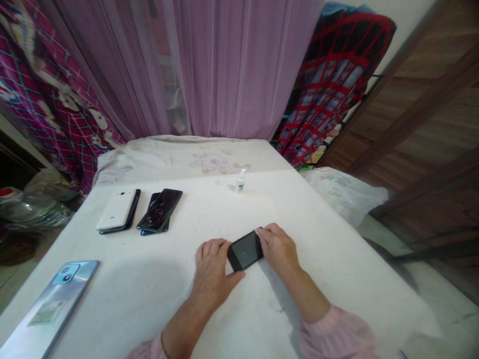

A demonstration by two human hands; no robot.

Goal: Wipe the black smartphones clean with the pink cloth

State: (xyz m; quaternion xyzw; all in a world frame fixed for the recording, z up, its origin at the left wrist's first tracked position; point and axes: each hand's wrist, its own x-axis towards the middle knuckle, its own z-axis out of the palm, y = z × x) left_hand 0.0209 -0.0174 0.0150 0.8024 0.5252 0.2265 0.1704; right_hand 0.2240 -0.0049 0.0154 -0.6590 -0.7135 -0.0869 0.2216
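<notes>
A small black phone (246, 251) lies tilted between my two hands near the middle of the white-covered table, its dark screen facing up. My left hand (212, 267) grips its left end, with the thumb at the lower edge and the fingers at the upper left corner. At the right end, my right hand (277, 248) holds the phone with fingers and thumb pressed together. Beyond the phone stands a small white bottle (240, 181), upright.
To the left lie a white phone (119, 210) on a black one and a black phone (160, 209) on a blue one. A large silver-blue phone (52, 306) lies at the near left. A plastic bag (342, 192) hangs beyond the table's right edge.
</notes>
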